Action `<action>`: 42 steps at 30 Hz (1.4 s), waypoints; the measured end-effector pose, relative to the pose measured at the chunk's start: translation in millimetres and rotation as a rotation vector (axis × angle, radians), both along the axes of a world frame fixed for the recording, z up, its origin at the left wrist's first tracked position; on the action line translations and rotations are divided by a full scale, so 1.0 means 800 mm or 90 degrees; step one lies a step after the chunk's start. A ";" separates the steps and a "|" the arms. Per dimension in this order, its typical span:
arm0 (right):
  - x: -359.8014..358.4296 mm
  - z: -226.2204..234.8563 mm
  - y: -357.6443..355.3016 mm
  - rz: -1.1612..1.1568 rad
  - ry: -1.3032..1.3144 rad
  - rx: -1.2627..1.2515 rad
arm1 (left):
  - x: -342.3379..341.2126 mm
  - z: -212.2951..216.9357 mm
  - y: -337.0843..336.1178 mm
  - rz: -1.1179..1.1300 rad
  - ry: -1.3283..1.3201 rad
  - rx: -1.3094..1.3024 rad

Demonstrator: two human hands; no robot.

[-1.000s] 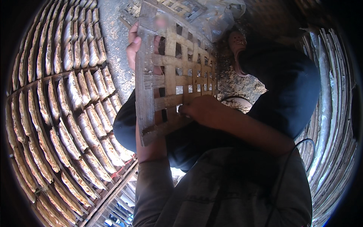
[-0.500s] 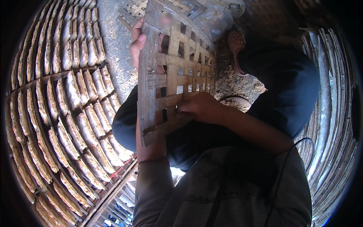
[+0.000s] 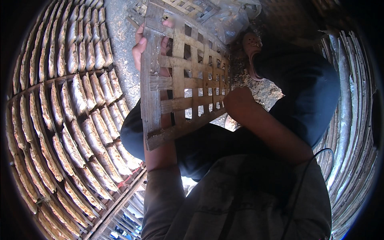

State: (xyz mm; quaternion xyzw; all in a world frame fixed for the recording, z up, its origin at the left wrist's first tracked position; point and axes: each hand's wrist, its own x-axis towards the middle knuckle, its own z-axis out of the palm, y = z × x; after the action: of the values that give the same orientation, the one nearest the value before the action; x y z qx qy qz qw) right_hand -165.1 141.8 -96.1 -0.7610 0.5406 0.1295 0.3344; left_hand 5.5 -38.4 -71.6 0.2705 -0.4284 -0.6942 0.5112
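I find the left hand (image 3: 140, 50) clasped about the left border of a woven frame (image 3: 191, 83), near its upper end; part of the hand lies outside the border, and fingers show through the openings behind the slats. The right hand (image 3: 239, 100) is at the frame's lower right edge with the wrist bent. Its fingers are turned out of my sight, so I cannot tell whether they are spread or pinching, nor confirm contact.

The frame stands tilted in front of the person's lap, a lattice of flat, light-brown slats with a greyish wooden border. The left forearm rises behind it from a grey sleeve (image 3: 163, 192); the right forearm crosses over dark trousers (image 3: 306, 96).

Beyond the frame I note a second woven panel (image 3: 196, 10) at the top, with a crumpled clear plastic sheet (image 3: 236, 26) to its right. A reddish-brown shoe (image 3: 252, 44) with small holes is planted near the sheet. The grey floor (image 3: 120, 36) carries scattered pale crumbs.

To the left stand many rows of long, pale slabs (image 3: 96, 130) with rough orange-brown edges. To the far right I record long, narrow strips (image 3: 358, 120) packed side by side.
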 end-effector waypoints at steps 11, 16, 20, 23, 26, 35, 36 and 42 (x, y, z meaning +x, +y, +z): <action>0.059 0.008 0.025 -0.216 -0.430 -0.056 | 0.003 0.011 0.008 0.008 0.049 -0.009; 0.063 0.009 0.035 -0.290 -0.564 -0.099 | 0.004 0.014 0.007 0.022 0.015 -0.002; 0.059 0.019 0.034 -0.352 -0.580 0.027 | -0.014 0.015 0.023 0.070 0.039 0.001; 0.055 0.028 0.032 -0.372 -0.583 0.096 | -0.014 0.019 0.022 0.067 0.054 -0.007; 0.049 0.043 0.027 -0.394 -0.565 0.150 | -0.013 0.017 0.019 0.072 0.043 -0.027; 0.034 0.043 0.022 -0.388 -0.637 0.219 | -0.030 0.023 0.034 0.074 0.043 -0.023; 0.035 0.035 0.023 -0.375 -0.650 0.206 | -0.032 0.024 0.038 0.071 0.053 -0.020; 0.041 0.026 0.019 -0.288 -0.592 0.187 | -0.038 0.021 0.058 0.004 0.103 -0.036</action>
State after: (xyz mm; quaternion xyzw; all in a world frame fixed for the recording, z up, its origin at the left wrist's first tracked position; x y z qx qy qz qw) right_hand -132.1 157.2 -75.3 -0.5477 0.4625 -0.2222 0.6609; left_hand -25.1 8.0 -54.8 0.2003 -0.4040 -0.6999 0.5539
